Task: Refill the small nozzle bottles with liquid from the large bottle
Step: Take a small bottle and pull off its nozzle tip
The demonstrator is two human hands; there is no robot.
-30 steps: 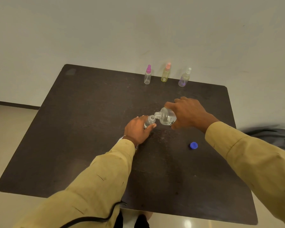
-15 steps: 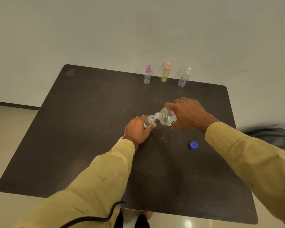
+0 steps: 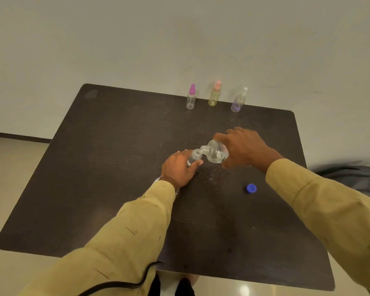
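Observation:
My left hand [image 3: 178, 168] grips a small clear bottle [image 3: 194, 157] with its top off, standing on the dark table [image 3: 107, 167]. My right hand [image 3: 242, 146] holds the large clear bottle [image 3: 216, 153] tilted to the left, its open neck right over the small bottle's mouth. The large bottle's blue cap [image 3: 251, 188] lies on the table to the right. Three small nozzle bottles stand at the far edge: one with a pink-purple nozzle [image 3: 191, 97], a yellowish one with a pink nozzle [image 3: 214, 94], and a purplish one with a white nozzle [image 3: 239, 100].
A pale wall rises behind the table. A dark grey bag [image 3: 355, 176] lies beyond the table's right edge. A black cable [image 3: 124, 284] runs across my left sleeve near the table's front edge.

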